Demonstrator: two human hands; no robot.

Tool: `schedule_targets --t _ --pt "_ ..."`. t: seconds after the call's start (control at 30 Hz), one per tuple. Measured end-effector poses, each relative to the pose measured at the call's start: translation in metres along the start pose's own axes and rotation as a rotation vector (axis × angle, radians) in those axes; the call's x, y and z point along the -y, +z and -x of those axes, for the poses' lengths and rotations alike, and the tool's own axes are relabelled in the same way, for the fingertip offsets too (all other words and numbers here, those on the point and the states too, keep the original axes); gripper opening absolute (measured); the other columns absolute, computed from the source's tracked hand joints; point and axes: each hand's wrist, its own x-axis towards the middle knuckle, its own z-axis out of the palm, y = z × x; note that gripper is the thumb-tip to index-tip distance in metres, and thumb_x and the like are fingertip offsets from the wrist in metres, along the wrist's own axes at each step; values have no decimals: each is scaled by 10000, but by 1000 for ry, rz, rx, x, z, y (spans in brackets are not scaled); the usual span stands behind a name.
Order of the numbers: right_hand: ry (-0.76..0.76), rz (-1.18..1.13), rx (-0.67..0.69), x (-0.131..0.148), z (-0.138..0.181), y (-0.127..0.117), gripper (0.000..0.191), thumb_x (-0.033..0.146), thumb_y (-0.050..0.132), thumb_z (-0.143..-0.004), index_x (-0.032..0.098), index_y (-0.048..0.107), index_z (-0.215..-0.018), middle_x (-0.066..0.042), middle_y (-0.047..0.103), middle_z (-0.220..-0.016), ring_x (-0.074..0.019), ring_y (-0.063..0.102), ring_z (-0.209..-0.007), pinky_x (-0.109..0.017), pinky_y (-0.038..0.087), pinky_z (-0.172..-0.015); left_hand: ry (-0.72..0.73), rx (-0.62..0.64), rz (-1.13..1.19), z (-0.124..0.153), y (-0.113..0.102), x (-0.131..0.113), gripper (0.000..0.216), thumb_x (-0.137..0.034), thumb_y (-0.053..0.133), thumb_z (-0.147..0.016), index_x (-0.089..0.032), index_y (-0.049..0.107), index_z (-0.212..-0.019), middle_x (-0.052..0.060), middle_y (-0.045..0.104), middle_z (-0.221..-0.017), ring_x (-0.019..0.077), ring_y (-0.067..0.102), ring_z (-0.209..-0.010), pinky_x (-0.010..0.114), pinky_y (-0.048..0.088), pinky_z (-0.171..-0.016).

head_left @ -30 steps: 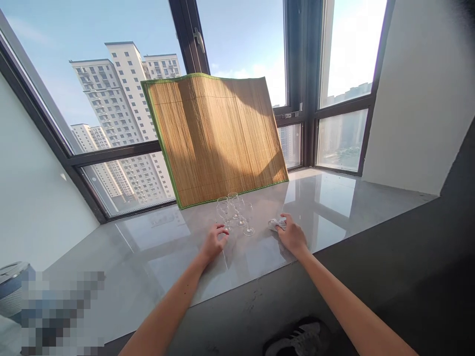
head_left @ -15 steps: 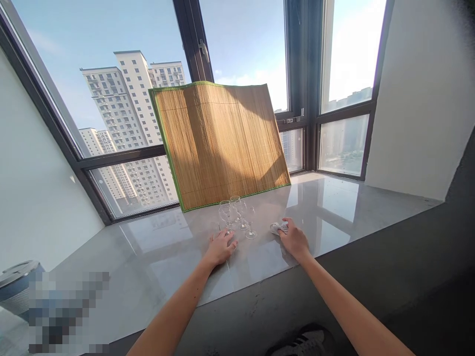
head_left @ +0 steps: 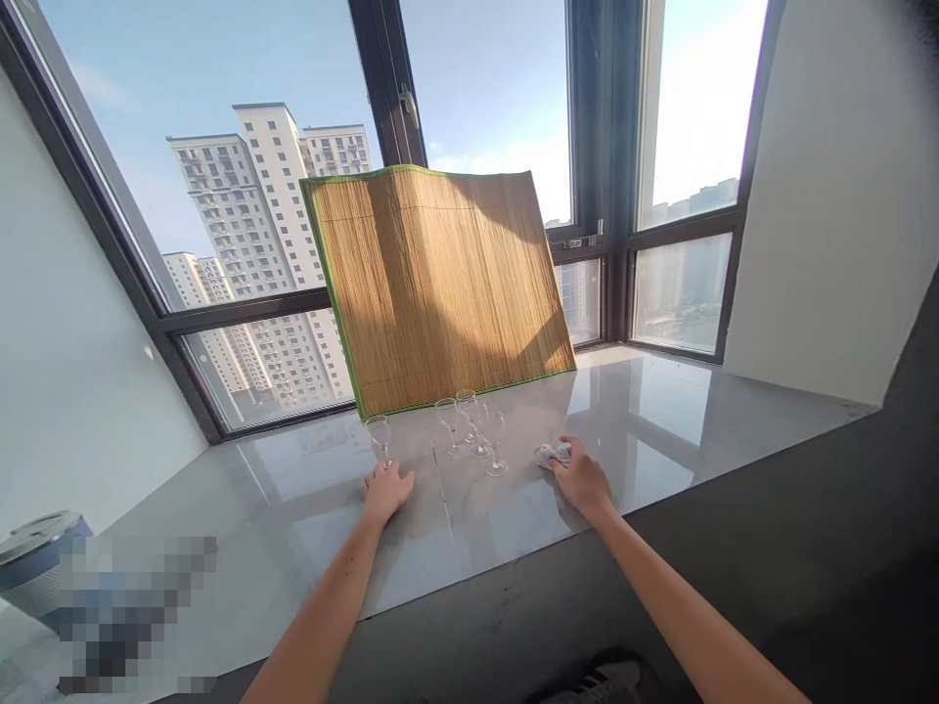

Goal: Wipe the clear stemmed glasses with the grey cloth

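Observation:
A small clear stemmed glass [head_left: 380,432] stands alone on the grey marble sill [head_left: 660,430], left of the others. My left hand [head_left: 386,489] is at its foot, fingers closed round the base. Three more stemmed glasses [head_left: 473,430] stand in a tight group in front of the bamboo mat [head_left: 440,288]. My right hand [head_left: 583,479] lies to their right, fingers curled over a small crumpled white cloth [head_left: 550,454] on the sill.
The green-edged bamboo mat leans upright against the window frame [head_left: 388,88] behind the glasses. A white wall [head_left: 828,196] closes the right end of the sill. A round grey lidded container [head_left: 29,557] sits at the far left. The sill's dark front edge [head_left: 558,606] runs below my arms.
My left hand has slid one glass out of the group to the left along the sill. My right hand has stayed on the cloth.

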Motion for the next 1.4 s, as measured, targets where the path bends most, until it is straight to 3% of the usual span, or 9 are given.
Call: schedule_targets --t 0.17,0.4,0.5,0.63,0.83,0.97,1.1,1.27,1.4 --pt "-13 -12 -13 0 0 2 400 337 508 -881 216 480 -1261 -97 681 -1013 -255 642 -933 -280 368 -667 -40 -54 71 26 -5 1 391 -447 580 -772 -221 660 -1082 169 558 -1250 389 474 -1215 525 317 -1010" --pt "-8 -15 -20 0 0 1 397 335 510 -878 216 485 -1256 -94 686 -1023 -250 642 -938 -279 376 -690 578 133 493 67 13 -71 204 -285 593 -785 -209 671 -958 89 618 -1114 229 572 -1045 349 411 -946" --pt "-7 -20 -19 -1 0 2 392 335 513 -877 213 493 -1249 -93 685 -1023 -246 642 -936 -278 378 -693 358 223 528 61 27 -113 294 -354 648 -756 -180 632 -992 90 657 -969 215 616 -868 320 454 -787" --pt "-12 -43 -33 -3 -1 3 386 337 522 -867 216 499 -1233 -90 676 -1072 -249 640 -944 -283 383 -707 72 167 555 49 42 -144 523 -452 693 -714 -163 538 -1122 76 659 -881 195 612 -744 276 406 -634" --pt "-9 -65 -45 -8 -4 7 385 352 528 -861 217 509 -1222 -95 671 -1106 -248 638 -961 -280 387 -704 292 193 498 37 52 -151 184 -322 641 -754 -181 656 -870 41 643 -742 156 574 -664 257 363 -606" --pt "-11 -78 -34 -12 -5 9 396 357 533 -854 212 515 -1223 -95 672 -1101 -248 637 -961 -277 386 -691 385 179 471 39 47 -134 103 -265 612 -756 -177 664 -746 18 616 -658 139 540 -620 249 346 -600" --pt "-16 -84 -28 -12 -5 9 398 357 527 -857 213 511 -1227 -85 676 -1080 -249 637 -941 -277 380 -674 435 101 381 50 25 -80 135 -289 597 -758 -184 652 -693 8 602 -617 132 505 -567 249 307 -574" --pt "-11 -80 -18 -9 -4 6 384 353 525 -862 212 512 -1218 -84 680 -1046 -256 636 -934 -279 371 -663 298 -7 375 50 -13 2 134 -321 590 -752 -209 641 -699 -8 598 -614 147 520 -589 246 334 -601" --pt "-14 -60 3 -7 -2 4 362 345 520 -868 212 520 -1205 -88 685 -1000 -258 638 -929 -279 367 -660 226 -55 354 27 -24 38 92 -297 625 -709 -213 637 -671 9 625 -691 175 560 -676 266 393 -675"
